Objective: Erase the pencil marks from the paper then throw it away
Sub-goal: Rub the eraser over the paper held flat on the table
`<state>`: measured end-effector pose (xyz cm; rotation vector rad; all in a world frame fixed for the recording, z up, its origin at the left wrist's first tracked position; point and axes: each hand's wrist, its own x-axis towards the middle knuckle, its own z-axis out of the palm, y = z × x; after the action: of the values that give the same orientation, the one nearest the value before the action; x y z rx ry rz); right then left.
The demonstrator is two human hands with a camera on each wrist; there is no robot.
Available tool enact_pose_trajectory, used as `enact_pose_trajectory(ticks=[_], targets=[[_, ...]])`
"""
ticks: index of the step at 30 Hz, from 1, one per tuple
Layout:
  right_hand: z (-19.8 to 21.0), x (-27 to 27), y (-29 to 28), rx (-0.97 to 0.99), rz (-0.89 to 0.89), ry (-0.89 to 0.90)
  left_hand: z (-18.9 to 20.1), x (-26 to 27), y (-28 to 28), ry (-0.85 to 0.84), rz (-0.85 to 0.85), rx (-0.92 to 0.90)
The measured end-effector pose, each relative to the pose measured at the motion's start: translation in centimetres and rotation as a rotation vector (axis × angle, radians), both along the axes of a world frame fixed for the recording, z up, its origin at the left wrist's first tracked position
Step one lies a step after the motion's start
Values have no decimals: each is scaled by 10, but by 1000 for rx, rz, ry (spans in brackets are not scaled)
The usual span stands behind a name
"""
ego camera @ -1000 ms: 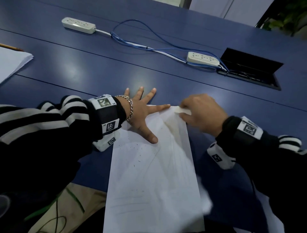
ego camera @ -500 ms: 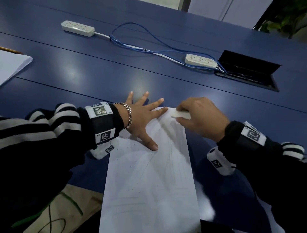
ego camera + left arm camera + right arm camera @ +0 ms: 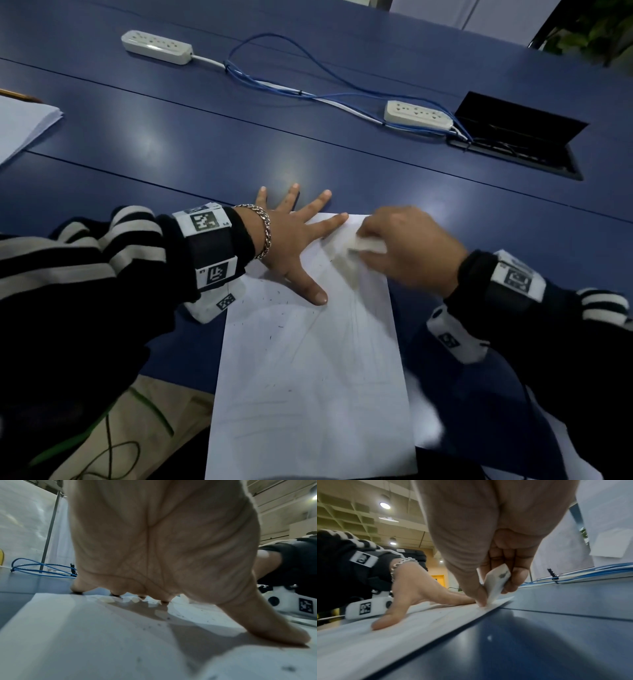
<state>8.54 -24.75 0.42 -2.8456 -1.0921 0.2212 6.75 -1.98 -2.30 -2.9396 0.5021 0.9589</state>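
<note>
Right hand [image 3: 407, 246] presses unmarked eraser [image 3: 496, 584] onto paper [image 3: 311, 383].

A blue desk [image 3: 171, 144] made of joined panels is seen. Lying on it are a white sheet of paper [image 3: 315, 377] reaching over the near edge, a paper stack [image 3: 20, 126] at the left edge, and two white power strips [image 3: 156, 46] [image 3: 416, 114] linked by blue cables [image 3: 308, 78] toward the far side. An open cable hatch [image 3: 517, 137] is set into the far right.
</note>
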Motion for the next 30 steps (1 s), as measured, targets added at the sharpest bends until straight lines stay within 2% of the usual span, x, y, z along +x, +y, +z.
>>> enact_pose_trajectory(ticks=[3,5,8,10,13,15,20,22,27,30], targets=[[1,9,-6,7,-80,-69,0,1,0,1,0,4],[0,-10,4,6,-14,-78,1,0,-1,4,2,-4],[-2,-37,11,7,99,12,2,0,-2,10,-3,2],[-3,-24,4,6,103,46,2,0,-2,9,0,6],[0,15,-13,6,-14,-32,2,0,-2,15,13,3],[2,21,-16,-5,-51,-71,2,0,-2,18,12,5],[1,-33,5,-50,155,-73,4,-1,-3,14,13,3],[9,-32,4,-61,184,-102,3,-1,-3,8,10,2],[39,22,-26,3,-55,-175,5,1,-3,-37,-29,7],[32,13,-27,81,-40,-104,8,-1,-6,-64,-64,4]])
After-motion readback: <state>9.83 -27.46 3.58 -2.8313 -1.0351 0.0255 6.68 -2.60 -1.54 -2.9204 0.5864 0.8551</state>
